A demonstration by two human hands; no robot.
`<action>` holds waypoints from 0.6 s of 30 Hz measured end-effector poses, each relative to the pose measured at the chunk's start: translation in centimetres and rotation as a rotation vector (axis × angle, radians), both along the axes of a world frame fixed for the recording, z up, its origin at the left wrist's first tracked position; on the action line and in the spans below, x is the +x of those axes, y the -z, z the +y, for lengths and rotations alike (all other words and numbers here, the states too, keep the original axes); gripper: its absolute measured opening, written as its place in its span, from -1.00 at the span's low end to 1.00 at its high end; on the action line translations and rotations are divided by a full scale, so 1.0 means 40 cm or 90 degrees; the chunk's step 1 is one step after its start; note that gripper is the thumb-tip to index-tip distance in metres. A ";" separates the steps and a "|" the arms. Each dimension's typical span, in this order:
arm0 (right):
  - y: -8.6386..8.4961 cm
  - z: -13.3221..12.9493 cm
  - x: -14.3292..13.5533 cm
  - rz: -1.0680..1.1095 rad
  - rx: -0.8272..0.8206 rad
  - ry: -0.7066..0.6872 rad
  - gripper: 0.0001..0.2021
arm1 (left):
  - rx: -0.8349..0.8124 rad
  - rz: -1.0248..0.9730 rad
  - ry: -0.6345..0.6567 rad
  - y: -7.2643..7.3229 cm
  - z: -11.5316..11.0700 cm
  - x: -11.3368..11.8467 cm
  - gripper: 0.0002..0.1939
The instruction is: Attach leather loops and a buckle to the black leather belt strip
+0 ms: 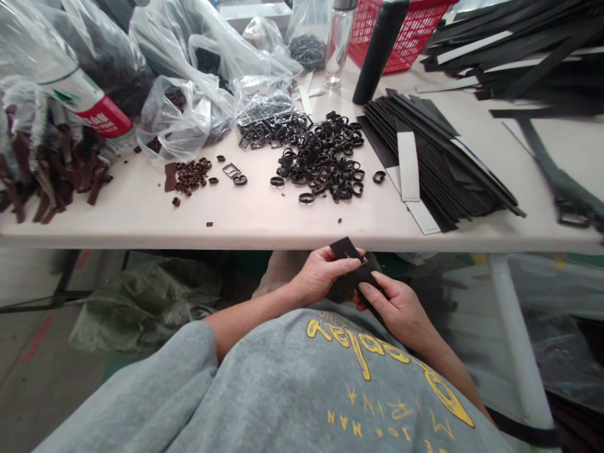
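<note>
Cluttered white table (141,214): black loop pile (325,160), black strap stack (443,163), bags cut off at top. Below edge, left hand (321,274) and right hand (396,305) both pinching dark strap piece (352,258); lower end hidden by fingers, small metal part on it hard to make out.

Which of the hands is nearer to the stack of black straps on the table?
Right. The right hand sits below the table edge, closer under the stack of black straps; the left hand is farther left. Both grip a black strap piece.

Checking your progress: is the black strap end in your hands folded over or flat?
Folded, it seems: the black strap end doubles back between left hand and right hand, both pinching it.
</note>
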State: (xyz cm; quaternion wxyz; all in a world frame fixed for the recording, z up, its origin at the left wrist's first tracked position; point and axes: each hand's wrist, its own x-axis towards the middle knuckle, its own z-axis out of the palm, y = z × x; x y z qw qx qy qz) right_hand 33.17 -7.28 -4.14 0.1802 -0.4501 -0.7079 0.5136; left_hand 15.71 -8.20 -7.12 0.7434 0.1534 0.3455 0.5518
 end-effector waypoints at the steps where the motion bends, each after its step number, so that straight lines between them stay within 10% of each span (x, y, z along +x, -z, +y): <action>1: 0.001 -0.001 0.000 0.003 0.002 0.002 -0.69 | -0.006 -0.007 0.003 -0.002 0.000 0.001 -0.59; 18: 0.008 -0.010 -0.014 0.052 0.018 0.056 -0.72 | 0.012 -0.058 0.079 0.010 -0.010 0.021 -0.50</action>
